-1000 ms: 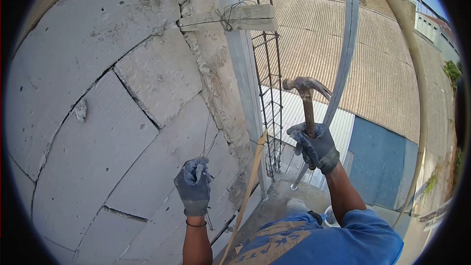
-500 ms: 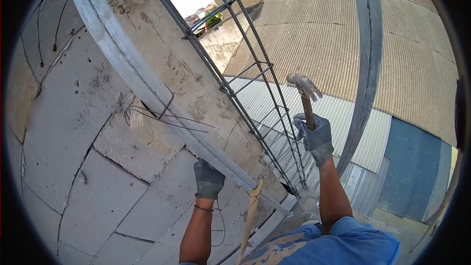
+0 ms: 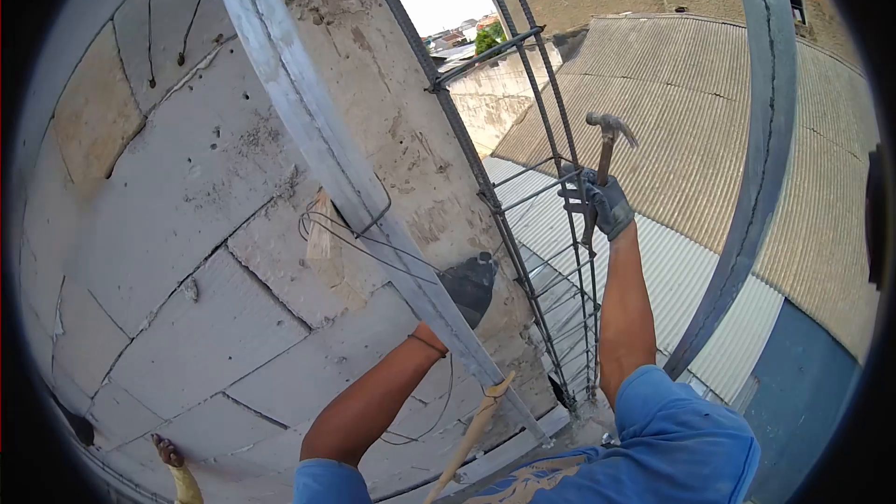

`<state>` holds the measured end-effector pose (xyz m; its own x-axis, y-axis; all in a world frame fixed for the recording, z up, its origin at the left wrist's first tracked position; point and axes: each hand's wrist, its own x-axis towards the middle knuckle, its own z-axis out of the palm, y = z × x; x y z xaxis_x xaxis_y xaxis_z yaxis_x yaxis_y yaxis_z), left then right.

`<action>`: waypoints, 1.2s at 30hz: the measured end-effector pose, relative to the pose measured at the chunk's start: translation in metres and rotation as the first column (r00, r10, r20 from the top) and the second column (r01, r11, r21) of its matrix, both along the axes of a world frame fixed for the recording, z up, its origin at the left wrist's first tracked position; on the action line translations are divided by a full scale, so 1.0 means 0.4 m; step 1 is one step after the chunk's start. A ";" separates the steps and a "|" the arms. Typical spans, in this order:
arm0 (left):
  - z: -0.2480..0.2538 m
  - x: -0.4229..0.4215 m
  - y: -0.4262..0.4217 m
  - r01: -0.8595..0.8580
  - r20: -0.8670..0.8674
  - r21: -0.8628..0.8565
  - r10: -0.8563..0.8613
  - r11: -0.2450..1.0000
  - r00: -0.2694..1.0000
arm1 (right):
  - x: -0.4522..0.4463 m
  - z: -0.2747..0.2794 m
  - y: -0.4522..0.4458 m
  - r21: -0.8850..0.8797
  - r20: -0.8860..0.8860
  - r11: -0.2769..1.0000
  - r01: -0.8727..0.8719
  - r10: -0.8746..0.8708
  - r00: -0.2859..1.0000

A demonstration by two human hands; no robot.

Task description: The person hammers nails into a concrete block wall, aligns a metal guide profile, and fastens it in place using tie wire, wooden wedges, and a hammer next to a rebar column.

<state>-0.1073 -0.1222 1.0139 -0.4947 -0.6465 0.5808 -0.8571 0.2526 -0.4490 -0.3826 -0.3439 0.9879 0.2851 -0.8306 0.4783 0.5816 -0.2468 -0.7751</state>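
Observation:
My right hand (image 3: pixel 607 205), in a dark glove, is wrapped round the wooden handle of a claw hammer (image 3: pixel 607 145), its head up. Beyond the metal channel (image 3: pixel 308 121), my gloved left hand (image 3: pixel 469 289) is against the rough concrete column (image 3: pixel 401 131), fingers bent; anything in them is too small to make out. The channel hides part of my left wrist. Thin wire (image 3: pixel 322 219) loops round the channel beside a wood piece (image 3: pixel 327 252). The rebar cage (image 3: pixel 467 145) rises between my two hands.
A wall of grey blocks (image 3: pixel 205 317) fills the left. Another person's hand (image 3: pixel 168 451) shows at the lower left. A second metal channel (image 3: pixel 761 131) curves down the right. Corrugated roofs (image 3: pixel 672 93) lie below. A wooden strip (image 3: pixel 471 429) leans near my body.
My left hand has moved from the block wall, behind the channel, to the column. The hammer hand has moved up beside the rebar. The view has shifted, and another person's hand has appeared.

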 end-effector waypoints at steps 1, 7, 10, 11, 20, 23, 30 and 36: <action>-0.005 -0.010 -0.009 -0.073 0.073 0.013 0.072 0.997 0.995 | 0.026 -0.002 -0.031 0.010 0.080 0.946 -0.324 0.323 0.943; -0.051 -0.031 -0.016 0.123 -0.157 -0.042 -0.129 0.991 0.979 | 0.122 0.002 0.013 0.013 0.138 0.763 -0.646 0.638 0.757; -0.056 -0.056 -0.033 0.222 -0.234 -0.035 -0.224 0.974 0.946 | 0.131 -0.059 -0.090 -0.197 0.066 0.921 -0.336 0.354 0.933; -0.049 -0.057 -0.032 0.231 -0.253 -0.034 -0.231 0.972 0.939 | 0.154 0.034 0.036 -0.228 0.107 0.917 -0.328 0.358 0.927; -0.060 -0.055 -0.019 0.248 -0.337 0.057 -0.215 0.967 0.917 | 0.248 0.080 0.075 -0.216 0.011 0.895 -0.390 0.402 0.916; -0.061 -0.056 -0.028 0.270 -0.370 0.085 -0.222 0.959 0.902 | 0.251 0.078 0.063 -0.214 0.009 0.890 -0.403 0.414 0.910; -0.065 -0.022 -0.047 0.348 -0.453 0.190 -0.232 0.918 0.861 | 0.221 0.005 -0.010 -0.200 0.058 0.876 -0.438 0.457 0.888; -0.097 0.014 -0.080 0.433 -0.562 0.286 -0.216 0.855 0.798 | 0.207 -0.050 -0.053 -0.227 0.101 0.848 -0.478 0.509 0.855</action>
